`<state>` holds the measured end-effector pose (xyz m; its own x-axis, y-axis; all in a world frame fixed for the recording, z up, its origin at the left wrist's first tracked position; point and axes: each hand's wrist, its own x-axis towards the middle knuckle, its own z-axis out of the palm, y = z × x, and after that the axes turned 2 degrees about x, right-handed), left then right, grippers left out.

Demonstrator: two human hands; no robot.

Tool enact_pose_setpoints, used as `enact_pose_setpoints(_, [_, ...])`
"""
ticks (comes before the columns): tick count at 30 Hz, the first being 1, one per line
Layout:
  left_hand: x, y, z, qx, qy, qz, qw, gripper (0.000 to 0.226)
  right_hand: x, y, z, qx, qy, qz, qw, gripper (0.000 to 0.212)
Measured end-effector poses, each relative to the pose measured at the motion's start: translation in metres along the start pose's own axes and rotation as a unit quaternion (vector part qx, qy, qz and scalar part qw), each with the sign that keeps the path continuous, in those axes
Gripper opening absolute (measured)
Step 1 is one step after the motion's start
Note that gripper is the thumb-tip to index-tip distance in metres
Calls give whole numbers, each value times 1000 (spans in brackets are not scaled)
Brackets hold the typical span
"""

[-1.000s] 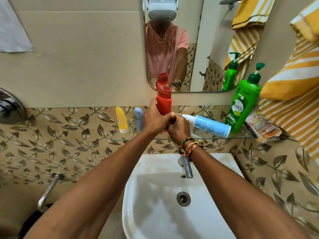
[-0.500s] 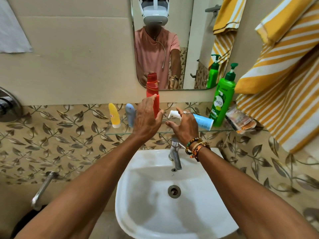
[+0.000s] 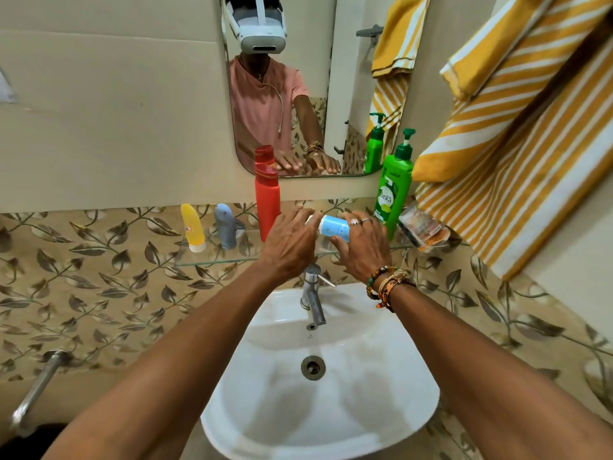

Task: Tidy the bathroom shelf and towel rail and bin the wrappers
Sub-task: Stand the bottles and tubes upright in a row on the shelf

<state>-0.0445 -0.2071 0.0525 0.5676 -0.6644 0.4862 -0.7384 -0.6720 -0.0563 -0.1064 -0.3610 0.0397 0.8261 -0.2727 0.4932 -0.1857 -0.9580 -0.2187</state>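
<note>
- Light-blue tube (image 3: 335, 228) lying on its side on the glass shelf (image 3: 212, 257), between red bottle (image 3: 267, 200) and green pump bottle (image 3: 393, 194).
- Right hand (image 3: 363, 247) curled over the tube body, thumb under, fingers across the top: closed on it. Left hand (image 3: 292, 244) at the white cap end, fingertips touching; whether pinching or just steadying, cannot tell.
- Changed over the last second: red bottle let go and now standing upright alone by the mirror (image 3: 282, 94); both hands moved across to the tube. Probably means one item sorted, tube next to be stood up.
- Yellow tube (image 3: 192, 229) and grey tube (image 3: 225, 230) upright at the shelf's left end.
- Crumpled wrapper (image 3: 423, 229) at the right end, not yet binned.
- Striped towel (image 3: 514, 134) hanging bunched at right.
- White basin (image 3: 318, 410) and tap (image 3: 313, 293) below; leaf-patterned tiles behind.
</note>
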Motion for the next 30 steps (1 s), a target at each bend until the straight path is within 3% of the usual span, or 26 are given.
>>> enact_pose_setpoints(8, [17, 8, 15, -51, -35, -27, 998, 37, 4, 15, -10, -44, -8, 15, 999, 55])
enact_pose_setpoints(20, [30, 5, 45, 3, -82, -93, 992, 23, 49, 30, 17, -51, -101, -38, 993, 59])
enact_pose_setpoints(30, [36, 15, 57, -49, -97, -149, 983, 22, 65, 36, 25, -69, -160, -59, 983, 43])
